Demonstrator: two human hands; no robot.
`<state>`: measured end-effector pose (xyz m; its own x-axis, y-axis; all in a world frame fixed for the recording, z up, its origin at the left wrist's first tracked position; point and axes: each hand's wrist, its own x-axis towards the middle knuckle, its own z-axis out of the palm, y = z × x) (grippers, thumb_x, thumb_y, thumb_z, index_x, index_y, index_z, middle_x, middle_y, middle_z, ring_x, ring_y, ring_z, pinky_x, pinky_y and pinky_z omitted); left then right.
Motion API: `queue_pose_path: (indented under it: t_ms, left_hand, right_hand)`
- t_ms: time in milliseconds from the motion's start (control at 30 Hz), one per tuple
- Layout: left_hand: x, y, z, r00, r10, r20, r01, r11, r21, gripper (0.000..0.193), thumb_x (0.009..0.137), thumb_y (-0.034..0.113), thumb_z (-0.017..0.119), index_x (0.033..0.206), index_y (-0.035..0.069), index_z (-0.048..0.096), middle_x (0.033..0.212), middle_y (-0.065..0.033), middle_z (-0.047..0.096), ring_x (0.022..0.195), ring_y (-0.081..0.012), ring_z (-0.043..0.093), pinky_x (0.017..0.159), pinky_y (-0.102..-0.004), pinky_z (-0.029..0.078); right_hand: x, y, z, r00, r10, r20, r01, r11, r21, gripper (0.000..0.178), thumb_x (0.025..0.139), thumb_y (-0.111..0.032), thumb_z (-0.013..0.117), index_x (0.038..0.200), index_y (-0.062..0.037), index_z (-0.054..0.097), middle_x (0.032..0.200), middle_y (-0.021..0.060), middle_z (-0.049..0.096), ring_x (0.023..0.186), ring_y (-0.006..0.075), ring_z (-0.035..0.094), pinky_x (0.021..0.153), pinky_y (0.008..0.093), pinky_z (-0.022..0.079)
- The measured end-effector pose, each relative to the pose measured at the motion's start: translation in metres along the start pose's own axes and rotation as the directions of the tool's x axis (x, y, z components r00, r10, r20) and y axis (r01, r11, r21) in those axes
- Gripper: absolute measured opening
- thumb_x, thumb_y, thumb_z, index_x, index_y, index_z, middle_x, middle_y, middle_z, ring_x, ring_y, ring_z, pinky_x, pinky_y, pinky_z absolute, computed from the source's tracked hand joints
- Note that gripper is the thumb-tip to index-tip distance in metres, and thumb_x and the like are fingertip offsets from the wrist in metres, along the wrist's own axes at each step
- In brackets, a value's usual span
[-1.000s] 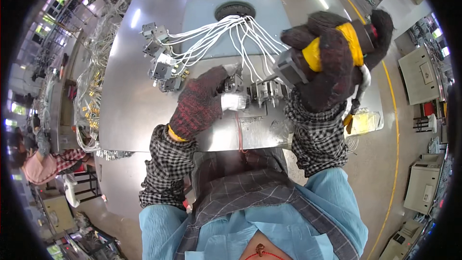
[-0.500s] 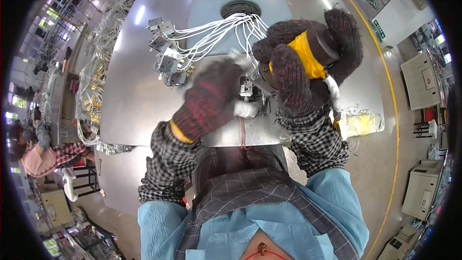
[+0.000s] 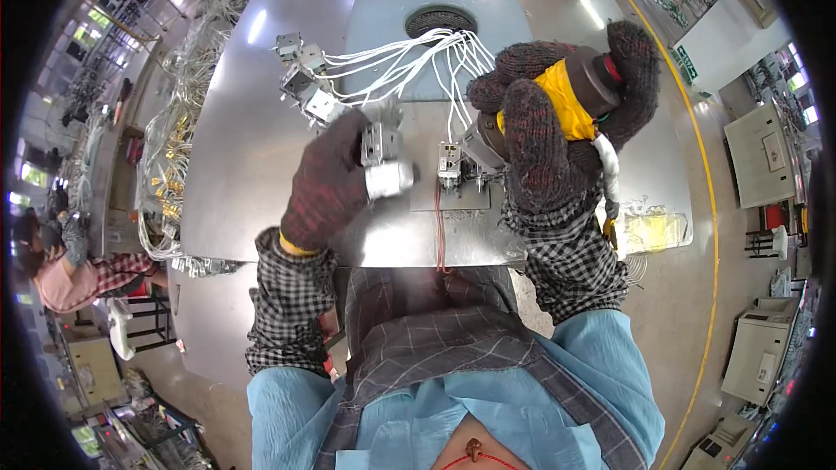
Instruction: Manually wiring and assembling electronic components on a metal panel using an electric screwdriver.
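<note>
My left hand [image 3: 326, 183], in a dark red knit glove with white-wrapped fingertips, is closed around a small grey metal box [image 3: 380, 144]. It is just right of a cluster of similar metal boxes [image 3: 305, 83] on white cables [image 3: 409, 61]. My right hand [image 3: 544, 144], gloved too, grips a dark hand-held power tool [image 3: 590, 87] wrapped in yellow tape. The tool's metal nose [image 3: 484, 144] points down-left beside a small metal fixture [image 3: 450, 165] on a flat plate. Whether the nose touches the fixture cannot be made out.
The cables run from a round dark opening [image 3: 441, 21] in a blue-grey panel [image 3: 374, 9] on the metal table [image 3: 235, 165]. Reddish wires [image 3: 441, 235] hang over its front edge. A yellowish clear tray [image 3: 657, 231] is at right. Cable bundles [image 3: 170, 148] and a person [image 3: 74, 274] are at left.
My left hand has moved left from the fixture toward the cable cluster, with the metal box now showing in it. My right hand with the power tool has barely shifted.
</note>
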<state>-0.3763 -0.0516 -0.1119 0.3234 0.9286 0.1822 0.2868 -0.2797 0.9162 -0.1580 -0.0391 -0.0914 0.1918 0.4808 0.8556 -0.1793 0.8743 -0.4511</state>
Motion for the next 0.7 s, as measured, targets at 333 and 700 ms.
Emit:
queue_pose_path:
  t_ms: [333, 700]
  left_hand:
    - [0.02, 0.011, 0.058, 0.942, 0.327, 0.072, -0.334, 0.932, 0.143, 0.063, 0.069, 0.027, 0.084, 0.123, 0.005, 0.06, 0.11, -0.0136, 0.065, 0.098, -0.0246, 0.066, 0.083, -0.0355, 0.052]
    - [0.023, 0.022, 0.041, 0.94, -0.176, 0.293, 0.016, 0.878, 0.478, 0.075, 0.067, 0.059, 0.076, 0.117, 0.005, 0.062, 0.107, -0.0194, 0.066, 0.099, -0.037, 0.064, 0.084, -0.0457, 0.05]
  right_hand:
    - [0.035, -0.027, -0.017, 0.962, -0.074, -0.264, 0.067, 0.997, -0.036, 0.069, 0.084, -0.014, 0.065, 0.141, -0.0135, 0.024, 0.09, 0.0207, 0.064, 0.067, 0.0231, 0.065, 0.055, 0.0381, 0.059]
    - [0.01, -0.024, 0.007, 0.975, 0.15, -0.162, -0.156, 0.987, -0.027, 0.074, 0.087, -0.009, 0.066, 0.145, -0.013, 0.02, 0.093, 0.0188, 0.064, 0.069, 0.026, 0.068, 0.063, 0.0393, 0.06]
